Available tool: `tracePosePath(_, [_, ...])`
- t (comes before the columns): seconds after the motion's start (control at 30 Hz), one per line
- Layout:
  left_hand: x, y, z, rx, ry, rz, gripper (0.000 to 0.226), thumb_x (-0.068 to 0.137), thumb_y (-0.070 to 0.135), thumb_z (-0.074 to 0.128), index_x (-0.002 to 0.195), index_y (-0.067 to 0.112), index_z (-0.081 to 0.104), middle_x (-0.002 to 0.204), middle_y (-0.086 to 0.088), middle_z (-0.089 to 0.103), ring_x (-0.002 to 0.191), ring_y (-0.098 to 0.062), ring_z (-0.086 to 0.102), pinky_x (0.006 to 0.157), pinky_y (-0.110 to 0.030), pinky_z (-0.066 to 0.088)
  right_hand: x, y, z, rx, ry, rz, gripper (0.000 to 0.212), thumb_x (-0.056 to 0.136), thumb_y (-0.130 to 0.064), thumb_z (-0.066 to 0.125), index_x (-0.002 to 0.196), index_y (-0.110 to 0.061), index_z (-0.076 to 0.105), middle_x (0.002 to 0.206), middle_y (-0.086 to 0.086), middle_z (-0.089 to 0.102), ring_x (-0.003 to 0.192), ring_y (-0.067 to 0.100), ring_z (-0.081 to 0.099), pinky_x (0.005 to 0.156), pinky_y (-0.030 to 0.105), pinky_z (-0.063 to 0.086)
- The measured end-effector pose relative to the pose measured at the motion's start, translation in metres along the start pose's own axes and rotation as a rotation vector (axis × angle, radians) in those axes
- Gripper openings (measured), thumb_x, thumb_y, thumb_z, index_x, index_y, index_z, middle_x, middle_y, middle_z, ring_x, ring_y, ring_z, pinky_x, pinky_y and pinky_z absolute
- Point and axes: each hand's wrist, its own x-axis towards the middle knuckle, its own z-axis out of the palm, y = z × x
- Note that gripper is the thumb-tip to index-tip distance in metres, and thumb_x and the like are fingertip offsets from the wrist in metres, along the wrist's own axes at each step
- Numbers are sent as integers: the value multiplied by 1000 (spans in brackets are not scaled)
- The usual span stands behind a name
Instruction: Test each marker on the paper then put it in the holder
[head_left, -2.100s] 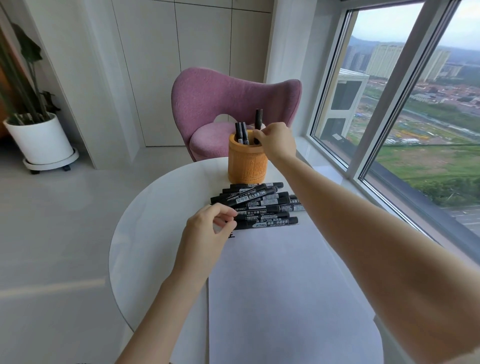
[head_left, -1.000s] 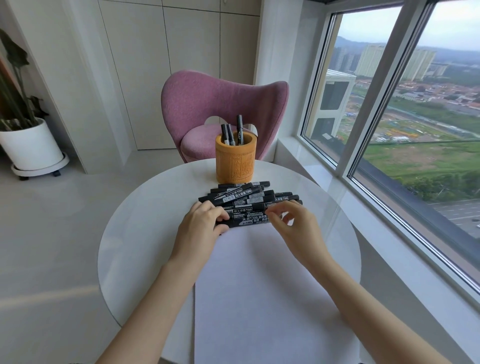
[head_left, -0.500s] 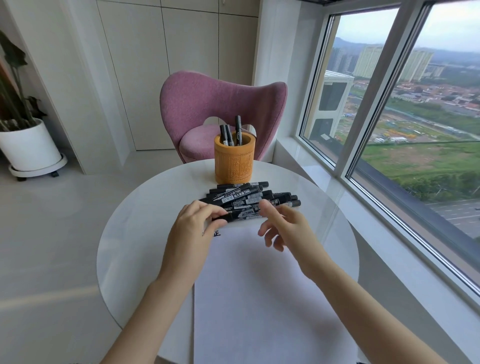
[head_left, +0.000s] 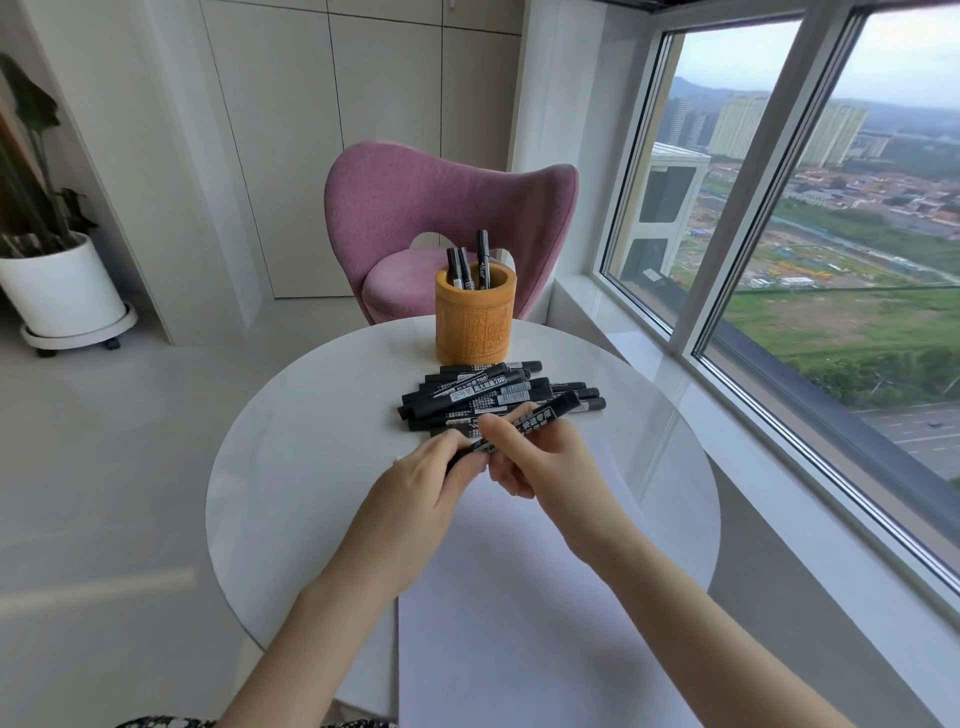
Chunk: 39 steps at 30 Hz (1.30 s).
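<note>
Two bare hands meet above a round white counter (head_left: 291, 467), both holding one black marker with white lettering (head_left: 543, 418). The left hand (head_left: 431, 478) has its fingers curled round the marker's nearer, lower end and hides that end. The right hand (head_left: 540, 457) pinches the barrel between thumb and curled fingers just beside the left, with the two hands close enough to touch. The marker is lifted clear of the surface and tilted. Its free end points up and to the right, over the near edge of a loose pile of black markers (head_left: 483, 389). Whether the held marker is capped cannot be told, since the left hand covers that end.

The pile lies on the counter with its markers mostly crosswise and some stacked over others. It sits between a large sheet of white paper (head_left: 519, 597) and a carved orange-brown cylindrical holder (head_left: 475, 317). The paper lies flat on the near half of the counter, under the hands and forearms, and its far edge runs close to the pile. The holder stands upright at the far side of the counter, just behind the pile. Three black markers (head_left: 467, 270) stand in it, one rising higher than the other two.

A pink upholstered chair (head_left: 447, 208) faces the counter from the far side. A white plant pot on a wheeled base (head_left: 62, 291) stands on the floor at the left. On the right, a tall window (head_left: 831, 260) looks out on tower blocks, green ground and a road below
</note>
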Motion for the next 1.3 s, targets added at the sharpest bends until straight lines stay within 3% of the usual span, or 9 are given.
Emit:
tracePosePath(0.13, [-4, 1, -4, -15, -14, 8, 27, 95, 44, 37, 85, 24, 53, 57, 4, 45, 53, -13, 39, 54, -29, 32, 1, -2, 0, -3, -72, 1, 37, 96, -16, 55, 60, -9, 53, 54, 4, 55, 49, 14, 42, 50, 19, 36])
tracePosePath(0.23, [-5, -2, -9, -158, -44, -19, 36, 88, 57, 43, 83, 23, 55, 56, -1, 33, 53, -18, 29, 52, -31, 26, 1, -2, -2, 8, -115, 5, 30, 97, -16, 55, 68, -5, 54, 57, 7, 54, 52, 16, 42, 52, 20, 36])
tracePosePath(0.4, [-7, -3, -14, -181, -22, -61, 46, 77, 71, 46, 91, 28, 51, 70, -9, 54, 53, -14, 36, 52, -24, 28, 4, -1, -1, 88, -8, 9, 31, 93, -12, 55, 63, -14, 56, 50, 11, 50, 48, 22, 38, 44, 22, 30])
tracePosePath(0.57, [-16, -20, -18, -287, 56, -165, 7, 91, 39, 44, 93, 33, 46, 76, 6, 53, 67, -15, 44, 61, -17, 34, 12, -7, -9, 194, 126, 73, 19, 93, -19, 56, 96, -6, 70, 72, 17, 72, 67, 28, 71, 42, 23, 32])
tracePosePath(0.67, [-21, -26, -15, -310, 18, -176, 12, 96, 19, 48, 98, 31, 47, 84, 7, 62, 72, -14, 52, 66, -13, 38, 18, -3, -4, 134, 152, 145, 21, 87, -25, 68, 88, -4, 70, 76, 15, 74, 73, 26, 73, 43, 22, 32])
tracePosePath(0.83, [-26, -27, -13, -328, 31, -186, 14, 84, 17, 67, 92, 23, 57, 89, 9, 74, 83, -1, 63, 71, -9, 43, 28, 13, 9, 10, 287, 160, 25, 80, -20, 75, 63, -8, 61, 51, 5, 55, 43, 11, 52, 41, 19, 30])
tracePosePath(1.03, [-27, -27, -12, -345, 8, -203, 16, 79, 8, 71, 90, 20, 69, 87, 9, 75, 85, -3, 68, 79, -10, 48, 34, 30, 18, -99, 290, 145, 34, 81, -24, 69, 53, -10, 58, 46, 5, 55, 44, 16, 47, 47, 24, 36])
tracePosePath(1.17, [-27, -29, -12, -326, 22, -202, 16, 79, 11, 72, 89, 23, 70, 85, 13, 74, 85, -1, 67, 78, -8, 47, 37, 32, 18, -176, 306, 57, 43, 84, -18, 63, 49, -6, 41, 45, 8, 35, 44, 16, 27, 43, 22, 24])
tracePosePath(1.3, [-26, -29, -11, -331, 29, -210, 15, 79, 12, 73, 89, 22, 71, 85, 13, 74, 85, -2, 67, 78, -10, 48, 41, 39, 19, -248, 305, 16, 40, 85, -15, 59, 52, -11, 38, 44, -2, 31, 45, 12, 24, 43, 22, 23])
